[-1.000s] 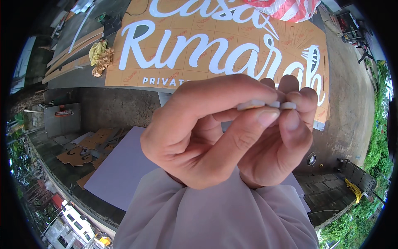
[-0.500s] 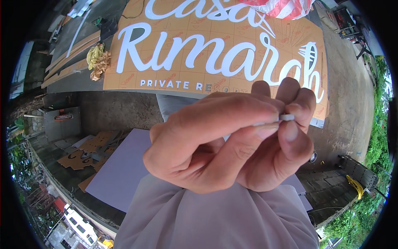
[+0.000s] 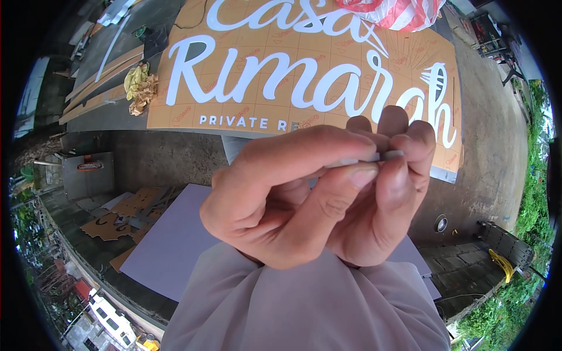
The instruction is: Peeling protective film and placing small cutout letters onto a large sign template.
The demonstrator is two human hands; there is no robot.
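Close together in front of me, both hands are raised over my lap. My left hand point(image 3: 269, 187) is closed, with thumb and forefinger pinching a thin pale grey strip-like piece point(image 3: 348, 162) seen edge-on. Right beside it, the fingertips of my right hand point(image 3: 383, 205) pinch a small flat grey piece point(image 3: 394, 155). The two pieces nearly meet end to end; I cannot tell whether they touch or are joined. Beyond lies a brown paper-faced board point(image 3: 161, 114) with large white script letters point(image 3: 181, 67) and a row of small pale letters point(image 3: 234, 121), partly hidden by my fingers.
A red-and-white plastic bag point(image 3: 404, 13) sits on the board's far edge. Crumpled yellow-brown paper point(image 3: 139, 88) and long wooden strips point(image 3: 105, 76) are at left. Below lie a pale lilac sheet point(image 3: 170, 240), cardboard offcuts point(image 3: 108, 225) and a round metal object point(image 3: 441, 223).
Both hands have shifted slightly left and up. The right fingertips have turned, and the small piece now shows darker and closer in line with the left hand's strip.
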